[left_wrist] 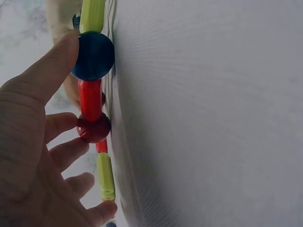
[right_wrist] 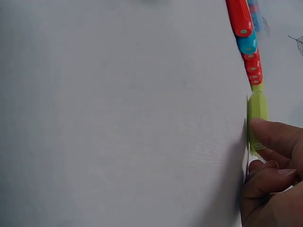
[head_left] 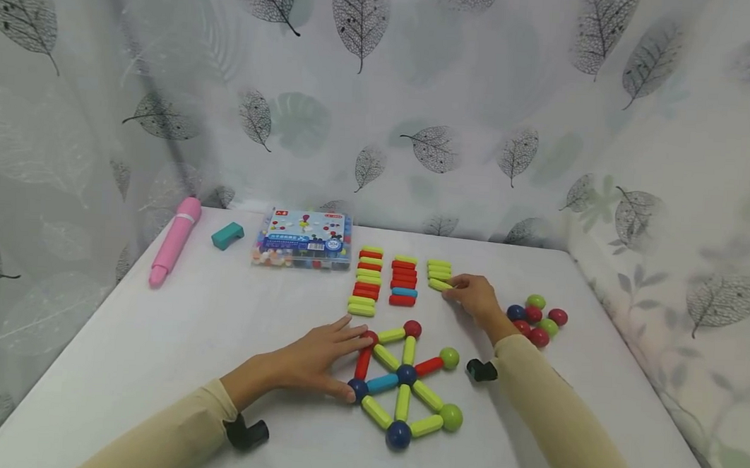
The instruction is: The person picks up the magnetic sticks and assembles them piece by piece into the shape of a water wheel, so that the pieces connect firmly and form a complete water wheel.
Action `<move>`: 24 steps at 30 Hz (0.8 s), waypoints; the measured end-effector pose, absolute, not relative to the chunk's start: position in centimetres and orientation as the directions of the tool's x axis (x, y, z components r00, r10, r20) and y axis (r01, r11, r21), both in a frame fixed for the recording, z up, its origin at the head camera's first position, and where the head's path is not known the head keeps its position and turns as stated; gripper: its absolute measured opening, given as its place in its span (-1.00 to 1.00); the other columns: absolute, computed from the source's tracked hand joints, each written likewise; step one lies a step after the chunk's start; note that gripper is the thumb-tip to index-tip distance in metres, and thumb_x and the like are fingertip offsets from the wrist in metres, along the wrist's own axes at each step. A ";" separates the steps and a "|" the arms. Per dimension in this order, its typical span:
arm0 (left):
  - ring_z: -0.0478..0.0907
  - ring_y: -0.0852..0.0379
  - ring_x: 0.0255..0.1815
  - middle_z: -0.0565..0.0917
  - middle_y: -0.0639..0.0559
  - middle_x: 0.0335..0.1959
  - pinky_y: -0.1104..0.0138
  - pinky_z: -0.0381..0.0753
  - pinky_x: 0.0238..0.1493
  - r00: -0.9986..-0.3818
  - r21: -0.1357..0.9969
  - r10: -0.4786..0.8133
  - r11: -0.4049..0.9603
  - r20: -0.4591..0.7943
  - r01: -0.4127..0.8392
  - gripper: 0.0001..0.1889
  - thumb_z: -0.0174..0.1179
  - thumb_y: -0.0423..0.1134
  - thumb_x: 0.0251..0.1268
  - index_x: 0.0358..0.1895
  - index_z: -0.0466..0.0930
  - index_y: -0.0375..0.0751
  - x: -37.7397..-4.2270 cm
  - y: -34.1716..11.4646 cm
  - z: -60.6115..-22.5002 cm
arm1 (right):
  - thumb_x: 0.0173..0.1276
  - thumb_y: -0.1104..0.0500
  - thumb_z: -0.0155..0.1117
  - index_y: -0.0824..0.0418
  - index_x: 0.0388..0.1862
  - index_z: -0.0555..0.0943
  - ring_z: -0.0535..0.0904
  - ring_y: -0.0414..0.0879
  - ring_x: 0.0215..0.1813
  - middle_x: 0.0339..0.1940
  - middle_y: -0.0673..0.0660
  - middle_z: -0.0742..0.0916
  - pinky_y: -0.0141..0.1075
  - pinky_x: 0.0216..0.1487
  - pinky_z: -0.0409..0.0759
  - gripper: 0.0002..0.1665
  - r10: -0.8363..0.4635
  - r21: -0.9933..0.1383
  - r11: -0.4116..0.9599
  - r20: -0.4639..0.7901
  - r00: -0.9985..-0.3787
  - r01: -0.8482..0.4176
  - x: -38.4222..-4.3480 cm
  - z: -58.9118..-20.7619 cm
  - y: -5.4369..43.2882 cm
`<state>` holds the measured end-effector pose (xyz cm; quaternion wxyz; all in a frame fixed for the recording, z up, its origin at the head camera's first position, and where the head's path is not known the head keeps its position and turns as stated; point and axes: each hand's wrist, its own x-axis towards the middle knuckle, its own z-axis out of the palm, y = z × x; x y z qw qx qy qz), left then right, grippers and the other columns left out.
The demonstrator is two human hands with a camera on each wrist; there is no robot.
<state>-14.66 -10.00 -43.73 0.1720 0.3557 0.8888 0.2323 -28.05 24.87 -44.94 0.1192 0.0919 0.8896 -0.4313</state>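
Observation:
A flat figure of coloured rods and balls, centred on a dark blue ball [head_left: 406, 374], lies on the white table. My left hand [head_left: 314, 354] is spread at its left side. The thumb touches a blue ball [left_wrist: 94, 56], and fingertips rest on a red ball [left_wrist: 94, 128]; a red rod [left_wrist: 90, 100] joins these balls. At the short column of yellow-green rods [head_left: 439, 266], my right hand [head_left: 476, 299] pinches the nearest yellow-green rod [right_wrist: 258, 111] between thumb and finger. That rod lies slightly tilted against its neighbours.
Two longer columns of rods, one with a yellow-green rod [head_left: 361, 309] in front and one with a red rod [head_left: 402, 300], lie left of my right hand. Loose balls [head_left: 538, 336] cluster to its right. Behind are a plastic case [head_left: 303, 241], a teal block [head_left: 228, 235] and a pink stick-shaped object [head_left: 175, 243].

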 end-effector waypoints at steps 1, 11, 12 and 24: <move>-0.16 -0.19 0.69 0.14 0.16 0.65 -0.22 0.13 0.53 -0.689 0.535 0.711 0.640 -0.139 0.552 -0.02 0.41 0.29 0.13 0.61 0.20 0.17 -14.7 -10.0 -43.8 | 0.44 0.09 0.35 0.23 0.26 0.59 0.48 0.10 0.18 0.25 0.25 0.61 -0.05 0.23 0.54 -0.53 0.047 -0.746 0.614 -0.292 -0.955 0.258 -27.7 -44.9 24.9; -0.14 -0.17 0.69 0.16 0.18 0.64 -0.25 0.15 0.51 -0.706 0.515 0.691 0.665 -0.152 0.541 -0.02 0.44 0.26 0.11 0.60 0.20 0.21 -14.5 -9.8 -43.8 | 0.37 -0.04 0.40 0.18 0.15 0.66 0.49 0.06 0.08 0.07 0.15 0.67 -0.18 0.00 0.55 -0.53 -0.050 -0.797 0.553 -0.324 -0.945 0.244 -20.7 -43.8 24.1; -0.15 -0.17 0.69 0.15 0.20 0.65 -0.24 0.14 0.52 -0.708 0.514 0.689 0.667 -0.153 0.538 -0.02 0.44 0.27 0.11 0.60 0.20 0.22 -14.5 -9.8 -43.8 | 0.36 -0.05 0.41 0.18 0.12 0.68 0.49 0.05 0.05 0.04 0.14 0.67 -0.22 -0.04 0.54 -0.54 -0.050 -0.793 0.555 -0.331 -0.942 0.249 -20.1 -43.7 24.0; -0.15 -0.16 0.69 0.16 0.17 0.65 -0.23 0.08 0.55 -0.704 0.505 0.695 0.665 -0.147 0.551 -0.03 0.42 0.28 0.13 0.61 0.20 0.19 -14.4 -9.6 -43.7 | 0.28 -0.01 0.47 0.19 -0.10 0.75 0.51 0.01 -0.03 -0.17 0.09 0.69 -0.26 -0.12 0.58 -0.66 -0.030 -0.745 0.627 -0.313 -0.949 0.226 -15.8 -43.6 23.3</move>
